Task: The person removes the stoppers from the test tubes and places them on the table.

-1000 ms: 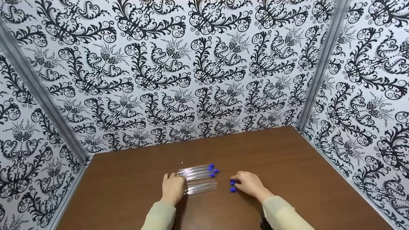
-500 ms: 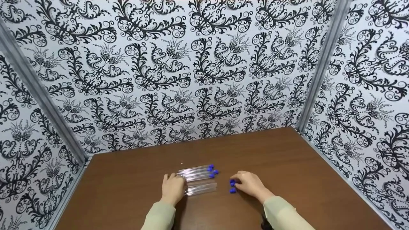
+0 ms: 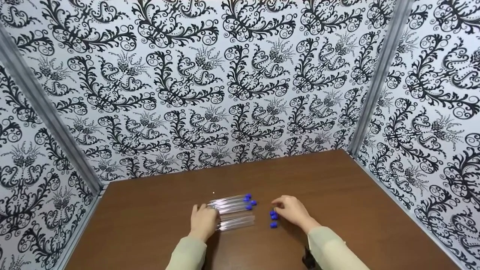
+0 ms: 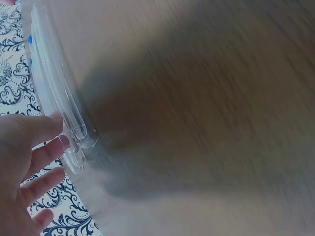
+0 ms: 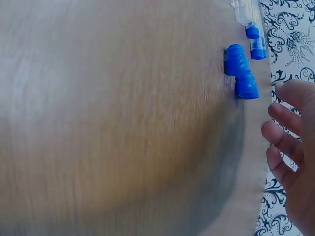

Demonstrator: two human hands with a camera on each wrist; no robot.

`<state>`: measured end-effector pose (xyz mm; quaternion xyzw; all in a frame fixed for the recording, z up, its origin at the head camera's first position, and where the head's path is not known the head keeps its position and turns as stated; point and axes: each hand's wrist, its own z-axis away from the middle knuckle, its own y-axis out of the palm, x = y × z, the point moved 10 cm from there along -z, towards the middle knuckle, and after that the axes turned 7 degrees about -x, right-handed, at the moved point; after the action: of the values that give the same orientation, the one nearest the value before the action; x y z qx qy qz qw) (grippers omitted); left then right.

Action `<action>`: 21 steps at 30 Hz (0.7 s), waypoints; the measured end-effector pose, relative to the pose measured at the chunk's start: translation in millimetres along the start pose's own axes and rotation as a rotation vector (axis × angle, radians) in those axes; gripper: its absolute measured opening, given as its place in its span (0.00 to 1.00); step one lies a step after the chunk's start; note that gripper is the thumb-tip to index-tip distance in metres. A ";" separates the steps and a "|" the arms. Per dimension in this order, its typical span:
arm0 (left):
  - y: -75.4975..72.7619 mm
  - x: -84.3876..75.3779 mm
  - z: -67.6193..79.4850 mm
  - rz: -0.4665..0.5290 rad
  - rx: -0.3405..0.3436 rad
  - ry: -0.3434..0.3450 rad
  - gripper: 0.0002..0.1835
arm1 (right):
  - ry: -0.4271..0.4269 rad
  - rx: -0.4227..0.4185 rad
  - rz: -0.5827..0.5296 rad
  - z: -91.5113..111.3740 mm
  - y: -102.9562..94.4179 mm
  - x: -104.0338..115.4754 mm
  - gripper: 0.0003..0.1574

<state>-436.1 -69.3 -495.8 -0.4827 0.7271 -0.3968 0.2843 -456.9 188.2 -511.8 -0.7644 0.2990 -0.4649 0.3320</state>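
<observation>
Clear test tubes lie in two groups in the head view: blue-capped tubes (image 3: 230, 202) at the back and uncapped tubes (image 3: 237, 222) nearer the front. My left hand (image 3: 203, 222) is at their left ends; in the left wrist view its thumb and index finger pinch a tube (image 4: 69, 105) near its rounded end, the other fingers spread apart. Right of the tubes sit several loose blue caps (image 3: 273, 225), some of them touching. My right hand (image 3: 294, 212) hovers beside these caps (image 5: 246, 86), its fingers loosely bent with nothing between them in the right wrist view.
Brown wooden table (image 3: 157, 195) under everything, with patterned black-and-white panels (image 3: 195, 93) along its back and sides. A tiny white speck (image 3: 213, 192) lies behind the tubes. A dark object (image 3: 308, 258) shows under the right sleeve.
My right hand has lifted off the blue caps and shifted slightly away toward the back, leaving them more visible. The left hand and the tubes stay in place.
</observation>
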 end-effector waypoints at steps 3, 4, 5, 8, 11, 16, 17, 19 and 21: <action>-1.4 -0.5 0.4 -0.015 -0.010 0.010 0.09 | 0.021 -0.001 -0.017 -1.0 -0.2 -3.3 0.13; -2.0 -0.9 0.4 -0.018 -0.016 0.015 0.10 | 0.029 -0.003 -0.021 -1.1 -0.2 -4.7 0.13; -2.2 -1.0 0.4 -0.018 -0.020 0.017 0.10 | 0.035 -0.004 -0.030 -0.8 -0.3 -5.9 0.13; -2.0 -0.3 -0.4 -0.015 -0.034 0.026 0.11 | 0.047 -0.010 -0.043 -1.0 -1.1 -8.3 0.13; -0.4 2.8 -0.1 -0.005 -0.034 0.016 0.11 | 0.047 -0.010 -0.048 -0.9 -0.8 -8.2 0.13; -1.9 9.4 -0.3 -0.012 -0.069 0.003 0.06 | 0.021 -0.016 -0.031 -3.6 1.1 -3.4 0.12; -2.8 10.4 -0.7 -0.016 -0.083 0.004 0.05 | 0.016 -0.020 -0.029 -4.5 1.2 -2.3 0.12; -4.3 12.0 -1.5 -0.021 -0.106 0.007 0.04 | 0.018 -0.024 -0.029 -6.2 1.7 -1.2 0.12; -4.8 13.5 -1.8 -0.021 -0.121 0.008 0.03 | 0.015 -0.028 -0.031 -7.5 2.3 -0.1 0.12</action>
<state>-440.4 -82.3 -491.1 -0.5049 0.7458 -0.3572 0.2476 -464.0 185.2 -511.0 -0.7699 0.2963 -0.4715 0.3117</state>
